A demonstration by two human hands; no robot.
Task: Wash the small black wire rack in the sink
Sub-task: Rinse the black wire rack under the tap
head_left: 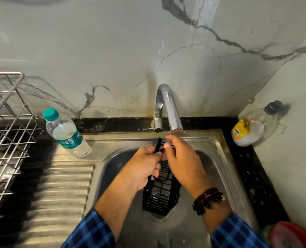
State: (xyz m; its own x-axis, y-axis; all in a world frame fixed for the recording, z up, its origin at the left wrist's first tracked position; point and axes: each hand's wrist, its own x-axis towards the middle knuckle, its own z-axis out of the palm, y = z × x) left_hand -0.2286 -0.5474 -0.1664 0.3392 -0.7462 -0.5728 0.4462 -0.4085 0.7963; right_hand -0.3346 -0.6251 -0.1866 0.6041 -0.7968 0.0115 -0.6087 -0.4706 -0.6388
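Note:
The small black wire rack [162, 196] hangs over the steel sink [214, 153], its basket end low above the drain and its top just under the chrome tap [168, 106]. My left hand [141, 167] grips the rack's upper left edge with curled fingers. My right hand [180, 158] lies over the rack's upper right part, fingers reaching up toward the tap's spout; its fingertips are blurred and its grip is hidden behind the back of the hand.
A water bottle with a green cap [64, 133] stands on the sink's back left corner. A steel dish rack [7, 126] fills the left. A plastic bottle with a yellow label [250, 129] lies at the right corner. A red item [290, 235] sits bottom right.

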